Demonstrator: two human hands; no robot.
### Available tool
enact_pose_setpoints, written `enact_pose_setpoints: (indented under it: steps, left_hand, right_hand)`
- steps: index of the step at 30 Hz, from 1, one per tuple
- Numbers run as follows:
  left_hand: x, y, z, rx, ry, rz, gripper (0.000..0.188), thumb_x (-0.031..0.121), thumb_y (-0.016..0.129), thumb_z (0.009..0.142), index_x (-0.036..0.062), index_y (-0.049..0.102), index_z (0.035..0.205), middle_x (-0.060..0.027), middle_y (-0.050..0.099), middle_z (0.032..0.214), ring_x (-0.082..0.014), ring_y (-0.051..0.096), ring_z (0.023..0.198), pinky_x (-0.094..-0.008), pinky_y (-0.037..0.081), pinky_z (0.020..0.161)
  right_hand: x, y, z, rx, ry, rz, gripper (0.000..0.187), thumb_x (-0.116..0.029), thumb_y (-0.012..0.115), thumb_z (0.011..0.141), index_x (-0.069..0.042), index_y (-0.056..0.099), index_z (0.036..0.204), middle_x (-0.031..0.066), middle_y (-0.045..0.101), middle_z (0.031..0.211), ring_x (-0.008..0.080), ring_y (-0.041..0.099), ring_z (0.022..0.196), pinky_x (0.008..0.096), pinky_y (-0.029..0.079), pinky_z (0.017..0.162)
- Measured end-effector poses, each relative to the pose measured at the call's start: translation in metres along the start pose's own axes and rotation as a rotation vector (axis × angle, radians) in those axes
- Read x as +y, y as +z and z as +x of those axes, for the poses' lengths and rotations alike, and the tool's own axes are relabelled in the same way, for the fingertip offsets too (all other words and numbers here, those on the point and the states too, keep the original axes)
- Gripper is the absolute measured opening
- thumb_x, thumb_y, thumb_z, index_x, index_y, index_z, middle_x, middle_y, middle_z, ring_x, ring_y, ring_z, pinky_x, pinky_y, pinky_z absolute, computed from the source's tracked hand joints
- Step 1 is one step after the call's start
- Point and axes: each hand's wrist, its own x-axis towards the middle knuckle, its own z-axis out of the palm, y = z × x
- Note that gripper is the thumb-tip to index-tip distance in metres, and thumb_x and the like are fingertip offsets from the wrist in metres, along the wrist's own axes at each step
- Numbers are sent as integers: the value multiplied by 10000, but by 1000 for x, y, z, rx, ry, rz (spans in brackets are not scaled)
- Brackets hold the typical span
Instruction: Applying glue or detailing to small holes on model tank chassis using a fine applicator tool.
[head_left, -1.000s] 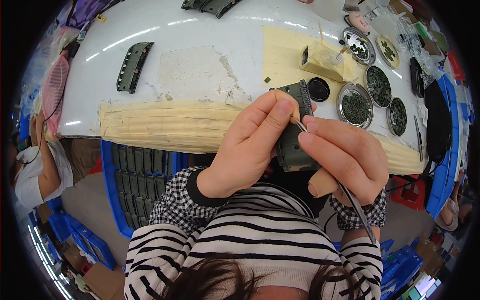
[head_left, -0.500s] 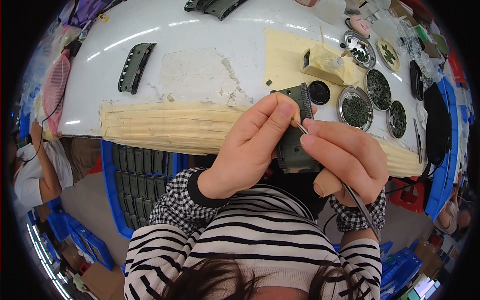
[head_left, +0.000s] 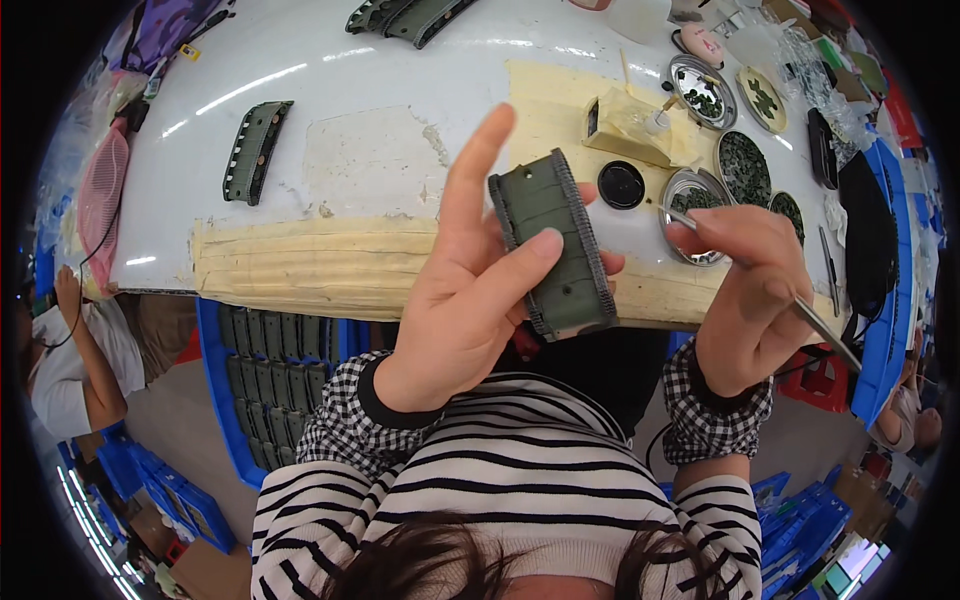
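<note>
My left hand (head_left: 470,290) holds a dark green toy tank track part (head_left: 555,245) upright in front of me, thumb across its face and index finger pointing up. My right hand (head_left: 745,295) has moved off to the right and grips a thin metal tool (head_left: 800,310) like a pen, its tip near a round metal dish (head_left: 695,200) of small dark parts. Both hands are above the taped front edge of the white table (head_left: 400,90).
Another green track part (head_left: 255,150) lies on the table's left, more at the top (head_left: 410,15). Several round dishes (head_left: 745,165) of small parts and a small tan box (head_left: 630,125) stand at the right. A blue crate of green parts (head_left: 275,370) sits under the table. A person (head_left: 70,350) sits at left.
My right hand pulled away from the track part to the right with the tool. My left hand turned the part, raised it and stretched its index finger.
</note>
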Motion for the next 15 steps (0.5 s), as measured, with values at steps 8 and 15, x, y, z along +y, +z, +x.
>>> enact_pose_setpoints:
  steps: [8,15]
  left_hand:
    - [4,-15,0,97,-51,-222,651,27,528,933,78,219,1503,-140,470,1396,-269,580,1177,-435,497,1022]
    - [5,-14,-4,166,-1,-303,541,9,508,938,63,326,1445,-141,553,1304,-267,574,1191,-454,490,1037]
  right_hand:
    - [33,5,-2,-30,138,-270,127,-96,605,930,-32,715,938,58,680,826,202,545,761,307,439,714]
    - [37,7,0,-73,87,-352,117,-115,627,917,-44,720,919,41,694,846,200,522,762,299,436,703]
